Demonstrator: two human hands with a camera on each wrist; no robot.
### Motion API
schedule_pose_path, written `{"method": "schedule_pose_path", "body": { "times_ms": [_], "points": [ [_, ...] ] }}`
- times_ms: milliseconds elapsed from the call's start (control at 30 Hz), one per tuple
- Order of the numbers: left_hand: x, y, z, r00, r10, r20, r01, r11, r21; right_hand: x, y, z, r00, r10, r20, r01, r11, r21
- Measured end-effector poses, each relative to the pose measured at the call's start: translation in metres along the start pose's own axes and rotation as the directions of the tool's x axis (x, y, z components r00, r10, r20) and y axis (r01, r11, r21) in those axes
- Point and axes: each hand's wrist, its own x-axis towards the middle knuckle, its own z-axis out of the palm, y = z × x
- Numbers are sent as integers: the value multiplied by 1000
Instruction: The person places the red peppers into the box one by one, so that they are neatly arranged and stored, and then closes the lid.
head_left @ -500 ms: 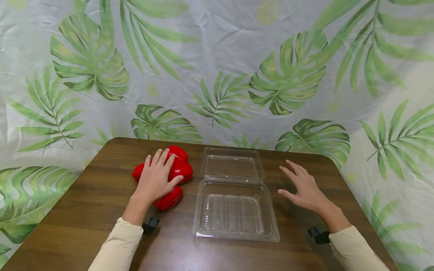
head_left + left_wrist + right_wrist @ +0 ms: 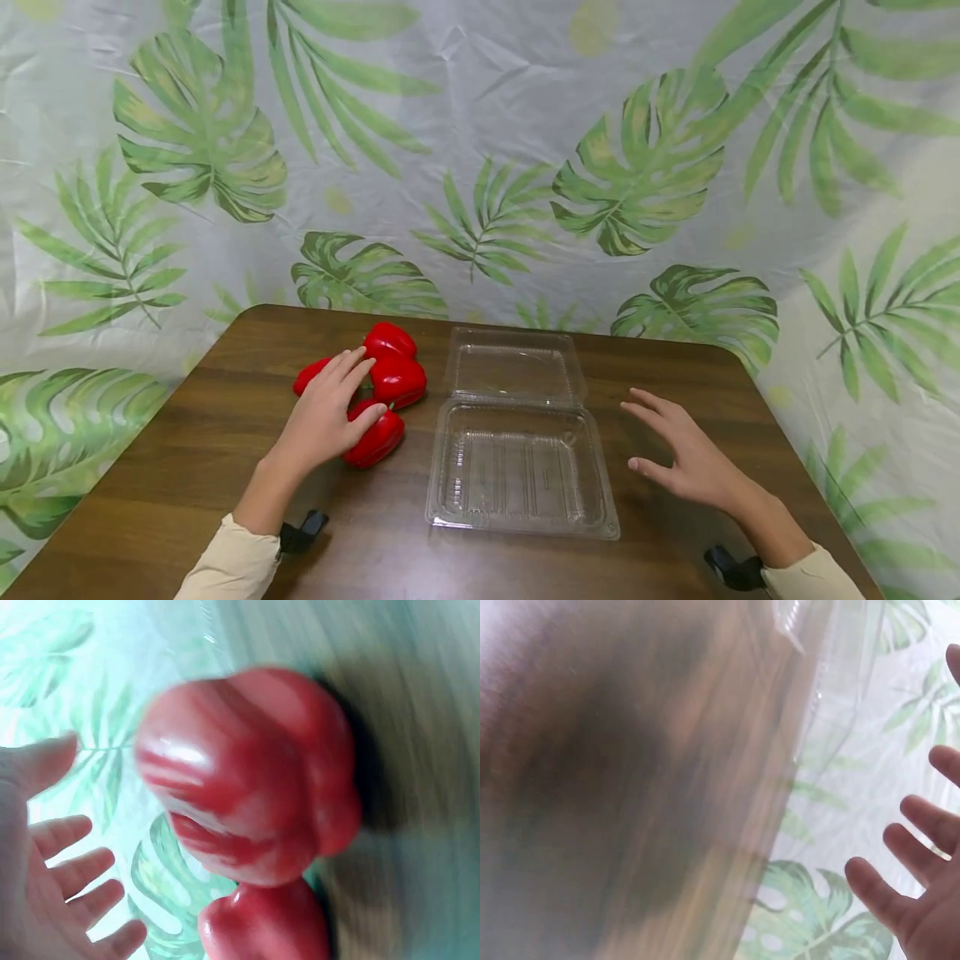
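Head view: the front red bell pepper [image 2: 377, 442] lies thumb-side of the left hand [image 2: 321, 412], the right hand [image 2: 688, 458] well apart. Both hands' fingers are loosely extended, empty.

1. In the lower left of the head view, you wear a long cream fabric sleeve [image 2: 228, 560], creased and slightly puckered at its edge.
2. Just beyond that edge, you have a small, blocky black wrist device [image 2: 300, 536].
3. In the lower right, your matching cream right sleeve [image 2: 813, 577] meets a second angular black device [image 2: 738, 573].
4. Your left hand [image 2: 324, 412] and right hand [image 2: 684, 454] are bare.
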Motion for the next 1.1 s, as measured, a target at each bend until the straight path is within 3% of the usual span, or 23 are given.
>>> {"method": "schedule_pose_path", "body": {
  "times_ms": [67,133,267,400,600,700,900,1100],
  "points": [
    [-6,-1,-3,1000,-19,-4,19,992,-122,-4,-4,2,1000,-26,-11,26,1000,6],
    [-9,-1,-5,1000,-13,-26,8,984,-179,-9,-7,3,999,-42,-16,42,999,-5],
    [-13,-1,-4,993,87,-86,-93,993,-67,-17,-12,4,998,-58,2,58,997,-47],
    [-18,0,-1,983,158,-94,-155,987,36,-18,-16,9,996,-73,53,74,997,-28],
    [-19,3,5,984,164,-72,-161,986,41,-17,-20,17,985,-100,141,91,994,63],
    [-18,2,4,982,163,-93,-159,986,49,-15,-22,22,977,-128,168,118,991,66],
    [-21,-3,0,973,163,-161,-152,985,76,-7,-23,30,974,-162,156,157,987,42],
    [-25,-4,1,976,159,-147,-148,986,77,-10,-23,31,975,-169,145,166,986,33]
  ]
}}
